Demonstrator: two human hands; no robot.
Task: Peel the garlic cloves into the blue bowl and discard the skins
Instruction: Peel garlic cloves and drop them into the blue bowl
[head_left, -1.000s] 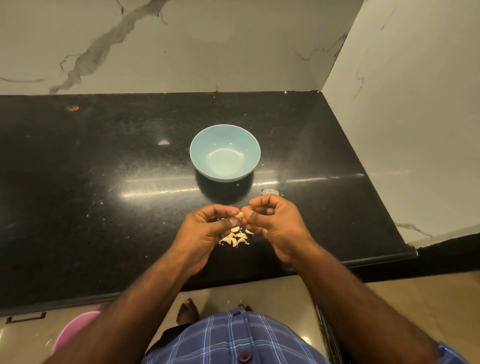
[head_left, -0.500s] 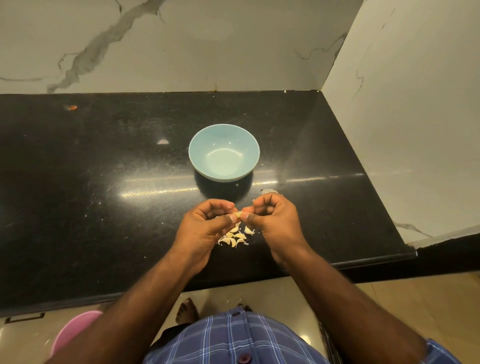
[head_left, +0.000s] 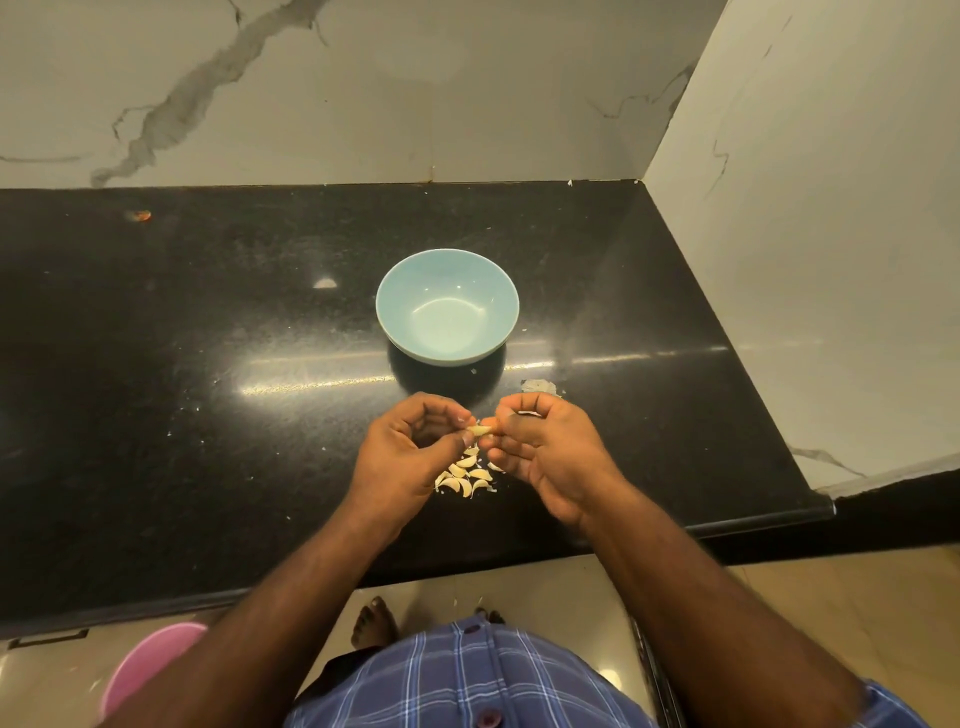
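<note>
- Both hands have risen a bit off the worktop (head_left: 208, 364) over the last second; same clove (head_left: 480, 430) pinched between left hand (head_left: 410, 452) and right hand (head_left: 545, 452).
- Grip unchanged, so peel probably not finished.
- Unpeeled pile (head_left: 465, 479) sits just below the hands.
- Blue bowl (head_left: 447, 306) beyond, nothing in it: early stage.
- Skin scrap (head_left: 537, 386) by right hand.
</note>
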